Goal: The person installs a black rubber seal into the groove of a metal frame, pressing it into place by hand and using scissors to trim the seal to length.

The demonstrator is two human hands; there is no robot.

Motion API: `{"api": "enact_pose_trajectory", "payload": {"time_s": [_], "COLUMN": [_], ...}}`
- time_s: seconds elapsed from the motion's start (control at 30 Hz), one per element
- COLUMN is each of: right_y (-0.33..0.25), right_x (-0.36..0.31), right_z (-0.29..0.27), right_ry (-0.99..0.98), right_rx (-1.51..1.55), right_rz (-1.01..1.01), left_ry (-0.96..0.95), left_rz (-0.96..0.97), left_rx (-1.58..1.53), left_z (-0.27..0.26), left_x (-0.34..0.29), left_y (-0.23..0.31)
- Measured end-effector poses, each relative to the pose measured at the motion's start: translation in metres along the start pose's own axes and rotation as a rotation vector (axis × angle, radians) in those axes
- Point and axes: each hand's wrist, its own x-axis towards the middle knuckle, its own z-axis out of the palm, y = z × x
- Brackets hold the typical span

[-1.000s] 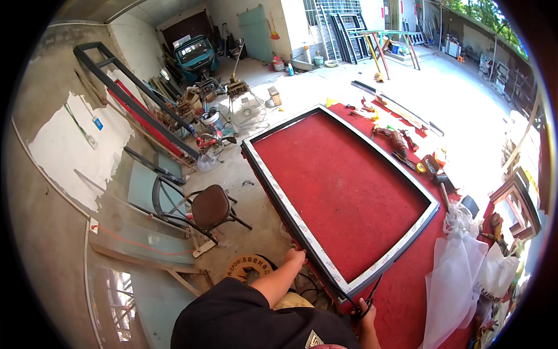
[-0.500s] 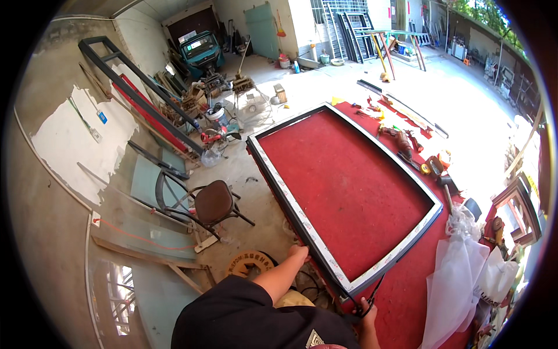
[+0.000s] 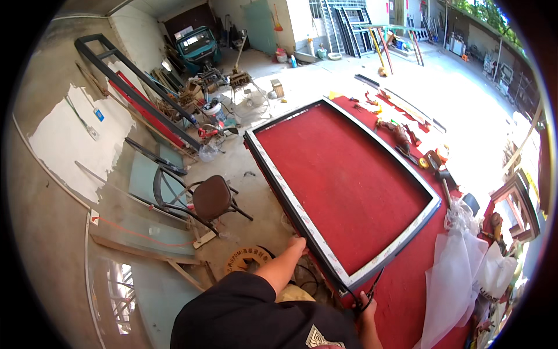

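Note:
A rectangular dark frame (image 3: 295, 203) with white film on its upper face lies on the red-covered table (image 3: 401, 305). My left hand (image 3: 297, 243) is at the frame's outer left edge, fingers curled; what is in them, if anything, is hidden. Scissors (image 3: 376, 282) with black handles are in my right hand (image 3: 367, 309), beside the frame's near corner. The blades point up and away from me along that corner. A thin black strip (image 3: 347, 292) runs from the corner toward the handles.
A power drill (image 3: 401, 136) and other tools lie along the table's far right side. Clear plastic sheeting (image 3: 456, 264) hangs over the near right. To the left stand a brown-seated chair (image 3: 212, 196) and a printed cardboard reel (image 3: 237, 262).
My head view has shifted slightly, so the whole scene sits a little higher and further left. Both hands stay near the same places on the frame, the scissors still in the right.

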Motion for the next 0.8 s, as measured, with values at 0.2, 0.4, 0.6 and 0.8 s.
{"api": "enact_pose_trajectory", "payload": {"time_s": [0.2,0.4,0.6,0.8], "right_y": [-0.022,-0.033,-0.032,-0.033], "right_x": [0.005,0.008,-0.005,-0.009], "right_z": [0.007,0.015,0.011,0.012], "right_ry": [-0.103,0.027,0.045,0.029], "right_rx": [0.073,0.013,-0.057,-0.044], "right_rz": [0.036,0.078,0.09,0.087], "left_ry": [-0.035,-0.172,-0.175,-0.228], "left_rz": [0.161,0.033,0.043,-0.047], "left_rx": [-0.142,0.063,0.244,0.333], "left_z": [-0.007,0.006,0.009,0.008], "left_x": [-0.004,-0.029,-0.064,-0.045], "left_y": [-0.015,-0.021,-0.03,-0.02]}}
